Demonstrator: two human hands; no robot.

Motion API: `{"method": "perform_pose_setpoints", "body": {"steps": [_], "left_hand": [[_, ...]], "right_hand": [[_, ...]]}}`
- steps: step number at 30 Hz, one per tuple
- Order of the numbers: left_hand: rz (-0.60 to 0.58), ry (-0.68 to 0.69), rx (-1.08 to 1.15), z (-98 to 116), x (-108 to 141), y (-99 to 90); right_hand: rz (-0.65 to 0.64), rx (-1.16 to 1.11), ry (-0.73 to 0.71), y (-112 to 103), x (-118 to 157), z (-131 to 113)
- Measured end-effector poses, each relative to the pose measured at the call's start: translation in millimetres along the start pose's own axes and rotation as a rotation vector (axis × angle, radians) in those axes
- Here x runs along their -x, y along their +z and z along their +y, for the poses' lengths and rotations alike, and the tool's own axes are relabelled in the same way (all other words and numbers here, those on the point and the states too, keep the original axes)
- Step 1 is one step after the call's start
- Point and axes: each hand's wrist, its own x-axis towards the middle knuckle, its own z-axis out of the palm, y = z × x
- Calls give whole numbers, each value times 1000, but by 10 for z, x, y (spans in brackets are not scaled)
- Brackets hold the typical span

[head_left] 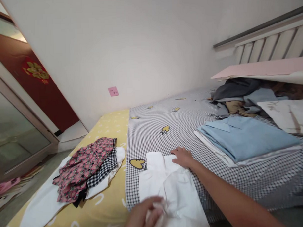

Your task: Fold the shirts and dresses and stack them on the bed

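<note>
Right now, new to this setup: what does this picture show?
No machine: one head-worn camera looks forward and down at a person's two bare hands. The right hand rests on the far end of a white cloth garment; the left hand, blurred, seems to pinch it nearer the camera. It lies on a black-and-white checked cloth. Left of it, a pink floral-print garment tops other clothes on a yellow cloth; right of it lies a folded light-blue collared shirt.

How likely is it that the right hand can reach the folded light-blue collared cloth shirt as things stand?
Probably yes. The shirt lies to the right of the right hand, with mainly black-and-white checked cloth bedsheet between them, and nothing seems to cover it.
</note>
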Motion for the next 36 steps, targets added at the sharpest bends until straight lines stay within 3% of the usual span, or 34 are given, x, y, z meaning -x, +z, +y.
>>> {"method": "perform_pose_setpoints", "body": {"steps": [2,4,8,11,13,15,19,22,26,29,33,36], "left_hand": [[114,48,-137,196,-475,-204],[137,32,-327,368,-961,-327],[-49,-99,-530,575,-1756,-267],[-141,-137,-571,595,-2059,-204],[-144,-119,-577,570,-2077,-248],[-164,-52,-567,541,-1945,-339],[-173,161,-562,466,-1348,-427],[-147,282,-614,319,-840,-288],[-174,171,-470,78,-445,-5],[25,119,-150,-10,-464,92],[499,-132,56,-21,-789,52],[617,-280,39,43,-1070,39]], "right_hand": [[-45,9,-18,-12,-83,35],[-71,-2,-26,-34,-120,75],[-64,-67,-36,-79,-122,122],[-9,-155,-76,-133,-49,144],[36,-215,-112,-194,64,172],[81,-273,-149,-259,243,209],[163,-279,-275,-288,759,276],[143,-133,-329,-170,1147,318],[98,-168,-209,50,1433,421],[181,-414,-106,132,1429,523],[424,-564,31,60,1264,533],[533,-504,-21,-58,1158,311]]}}
